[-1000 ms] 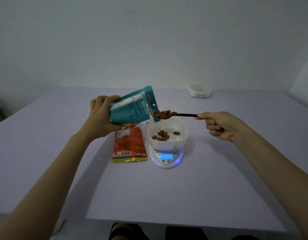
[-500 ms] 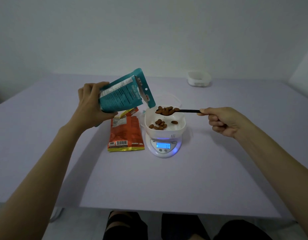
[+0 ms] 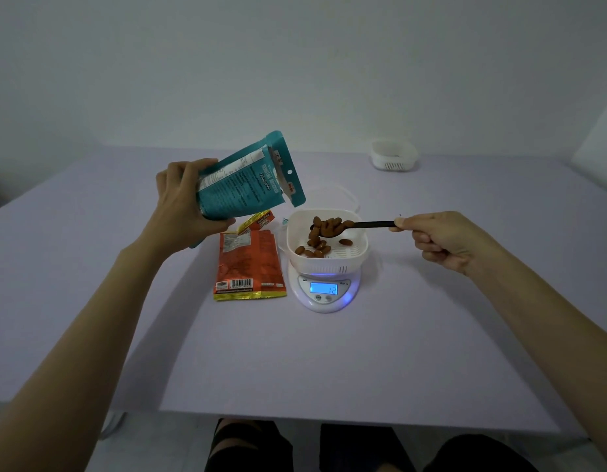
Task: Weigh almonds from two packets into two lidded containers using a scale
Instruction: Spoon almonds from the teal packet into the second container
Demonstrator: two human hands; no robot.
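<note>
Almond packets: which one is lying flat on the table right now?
The orange packet, flat on the table left of the scale. The teal packet is held up, tilted, in the left hand.

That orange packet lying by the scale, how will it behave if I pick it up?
The orange packet probably flops, since it lies flat and creased. It looks thin, so likely light. Its top looks torn open, so contents might spill.

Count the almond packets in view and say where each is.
2. The teal packet is tilted in the left hand; the orange packet lies on the table, left of the scale.
</note>
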